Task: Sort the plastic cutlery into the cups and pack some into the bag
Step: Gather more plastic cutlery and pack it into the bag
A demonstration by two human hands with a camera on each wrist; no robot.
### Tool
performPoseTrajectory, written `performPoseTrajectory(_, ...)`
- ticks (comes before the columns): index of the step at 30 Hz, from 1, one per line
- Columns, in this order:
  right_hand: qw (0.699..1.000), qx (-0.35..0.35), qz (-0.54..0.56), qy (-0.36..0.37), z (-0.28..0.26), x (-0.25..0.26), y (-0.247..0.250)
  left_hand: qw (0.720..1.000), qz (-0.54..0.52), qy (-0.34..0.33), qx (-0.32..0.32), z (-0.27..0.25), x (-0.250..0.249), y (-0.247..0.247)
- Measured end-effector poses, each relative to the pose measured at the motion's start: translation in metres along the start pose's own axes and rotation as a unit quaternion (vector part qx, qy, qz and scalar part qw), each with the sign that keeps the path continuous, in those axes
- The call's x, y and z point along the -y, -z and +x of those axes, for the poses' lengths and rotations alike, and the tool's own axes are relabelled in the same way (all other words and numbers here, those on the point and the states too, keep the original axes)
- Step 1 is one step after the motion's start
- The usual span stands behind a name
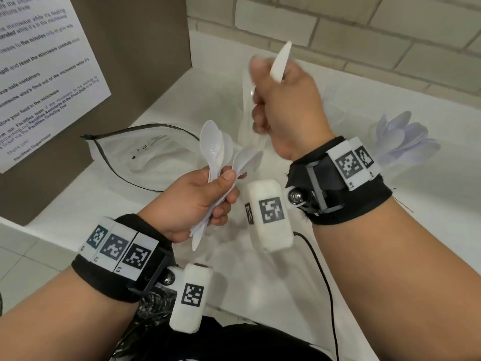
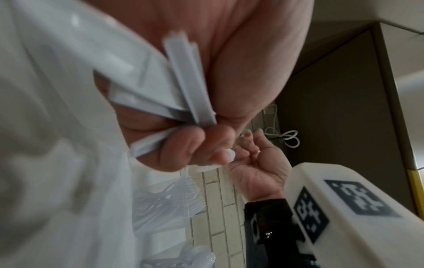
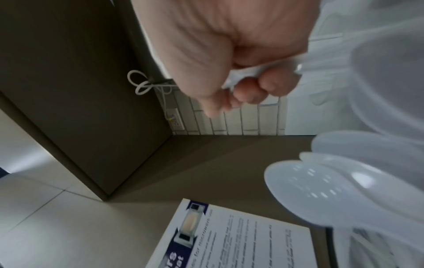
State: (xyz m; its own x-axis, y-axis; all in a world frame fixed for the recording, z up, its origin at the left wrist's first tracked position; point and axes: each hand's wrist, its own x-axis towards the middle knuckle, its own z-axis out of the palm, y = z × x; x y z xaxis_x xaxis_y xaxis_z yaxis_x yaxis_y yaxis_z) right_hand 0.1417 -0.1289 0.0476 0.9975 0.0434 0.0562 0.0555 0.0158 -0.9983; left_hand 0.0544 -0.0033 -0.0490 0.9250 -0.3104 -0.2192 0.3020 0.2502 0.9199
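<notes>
My left hand (image 1: 226,188) grips a bunch of white plastic spoons (image 1: 216,149) by their handles, bowls up, above the white counter; the handles (image 2: 188,81) fan out of its fist (image 2: 190,145). Higher and to the right, my right hand (image 1: 265,105) is clenched round a white utensil (image 1: 281,61) that sticks up and looks like a knife; its fist (image 3: 247,87) closes on the white plastic. A clear zip bag (image 1: 145,152) lies open-mouthed at the left. One clear cup of spoons (image 1: 406,136) stands at the right, and a cup of forks (image 1: 330,100) is partly hidden behind the right hand.
A brown panel with a printed notice (image 1: 39,74) walls off the left side. A pale brick wall (image 1: 364,27) runs along the back. A black cable (image 1: 322,269) trails over the counter (image 1: 104,204) near me. More clear cutlery (image 1: 246,105) stands behind the right fist.
</notes>
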Motion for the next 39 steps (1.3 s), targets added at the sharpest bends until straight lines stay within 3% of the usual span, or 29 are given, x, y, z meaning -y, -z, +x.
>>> performPoseTrajectory(2, 0.996, 0.016, -0.082, 0.041, -0.003, -0.009, -0.005, 1.000, 0.005, 0.006, -0.024, 0.000, -0.002, 0.000)
performPoseTrajectory(4, 0.983, -0.025, -0.126, 0.129, -0.004, -0.014, -0.007, 0.998, 0.011, 0.016, -0.053, 0.001, -0.003, 0.002)
performPoseTrajectory(6, 0.955, -0.047, -0.189, 0.225, -0.002, -0.012, -0.008, 0.997, 0.041, 0.019, -0.069, 0.000, -0.003, 0.003)
performPoseTrajectory(7, 0.937, -0.023, -0.251, 0.240, 0.000, -0.010, -0.007, 0.996, 0.053, 0.017, -0.073, 0.000, -0.003, 0.004)
performPoseTrajectory(9, 0.901, 0.097, -0.384, 0.179, 0.002, -0.011, -0.003, 0.996, 0.048, 0.012, -0.073, -0.001, -0.004, 0.004)
performPoseTrajectory(11, 0.878, 0.199, -0.425, 0.090, 0.001, -0.018, -0.001, 0.997, 0.030, 0.009, -0.064, -0.001, -0.004, 0.005)
performPoseTrajectory(17, 0.938, 0.193, -0.284, 0.043, -0.004, -0.030, -0.006, 0.998, 0.027, 0.010, -0.055, 0.001, -0.001, 0.005)
performPoseTrajectory(23, 0.991, 0.063, -0.117, 0.023, 0.013, -0.012, -0.012, 0.999, 0.008, 0.011, -0.038, -0.003, 0.003, 0.007)
performPoseTrajectory(28, 0.988, -0.016, -0.042, 0.149, 0.025, 0.024, 0.001, 0.996, -0.021, 0.023, -0.084, -0.005, 0.000, 0.006)
performPoseTrajectory(33, 0.973, -0.064, -0.095, 0.201, 0.057, 0.029, 0.015, 0.994, -0.029, 0.026, -0.098, -0.008, -0.002, 0.004)
performPoseTrajectory(39, 0.961, -0.060, -0.088, 0.257, 0.087, 0.004, 0.010, 0.995, -0.026, 0.025, -0.092, -0.010, -0.008, 0.001)
